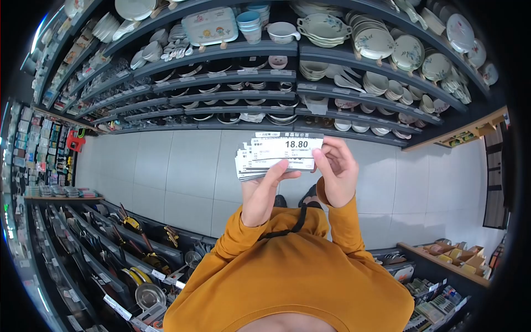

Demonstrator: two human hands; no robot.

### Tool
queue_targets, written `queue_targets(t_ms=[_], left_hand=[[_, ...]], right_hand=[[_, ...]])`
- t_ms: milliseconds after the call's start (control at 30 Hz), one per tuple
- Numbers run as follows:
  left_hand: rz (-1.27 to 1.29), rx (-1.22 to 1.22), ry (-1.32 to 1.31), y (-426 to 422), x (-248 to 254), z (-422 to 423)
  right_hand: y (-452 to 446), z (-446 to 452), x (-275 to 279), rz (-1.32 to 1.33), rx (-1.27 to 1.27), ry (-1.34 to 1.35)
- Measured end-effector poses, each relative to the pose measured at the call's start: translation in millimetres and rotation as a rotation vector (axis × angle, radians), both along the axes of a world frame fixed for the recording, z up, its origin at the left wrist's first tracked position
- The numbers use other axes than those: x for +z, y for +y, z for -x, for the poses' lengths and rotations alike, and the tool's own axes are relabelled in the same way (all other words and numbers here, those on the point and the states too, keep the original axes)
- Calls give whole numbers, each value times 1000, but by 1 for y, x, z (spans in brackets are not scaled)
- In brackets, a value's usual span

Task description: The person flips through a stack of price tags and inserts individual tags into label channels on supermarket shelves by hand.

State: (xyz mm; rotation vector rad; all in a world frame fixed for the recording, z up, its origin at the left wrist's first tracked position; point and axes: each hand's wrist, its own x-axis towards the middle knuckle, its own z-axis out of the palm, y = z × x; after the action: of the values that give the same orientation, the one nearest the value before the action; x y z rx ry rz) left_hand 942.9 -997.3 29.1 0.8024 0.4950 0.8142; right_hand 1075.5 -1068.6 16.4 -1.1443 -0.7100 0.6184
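A stack of price tags (250,173) is gripped in my left hand (261,193), its thumb lying across the front. The tags are fanned, so their left edges show one behind another. My right hand (338,172) pinches the right edge of the top price tag (276,150), which reads 18.80 in large print. That tag overlaps the others and still lies against the stack. Both hands are in front of my body, above the aisle floor. The smaller print is too fine to read.
Ahead, long dark shelves (221,99) carry plates (373,44), bowls (376,83), cups (250,27) and a decorated tray (210,26). Behind me at the lower left, racks hold kitchen utensils and a metal strainer (149,296). A tiled floor (182,166) runs between. Wooden bins (456,257) stand at right.
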Motion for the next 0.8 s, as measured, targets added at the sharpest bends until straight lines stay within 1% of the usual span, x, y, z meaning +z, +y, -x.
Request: queue_targets(t_ms=[200, 467, 800], left_hand=[[3, -23, -25, -17, 8, -51], [22, -4, -10, -54, 17, -131], [10, -43, -15, -79, 19, -187]], right_hand=[[-23, -49, 8, -25, -2, -27], [-65, -126, 23, 16, -10, -92], [-101, -179, 25, 23, -20, -76]])
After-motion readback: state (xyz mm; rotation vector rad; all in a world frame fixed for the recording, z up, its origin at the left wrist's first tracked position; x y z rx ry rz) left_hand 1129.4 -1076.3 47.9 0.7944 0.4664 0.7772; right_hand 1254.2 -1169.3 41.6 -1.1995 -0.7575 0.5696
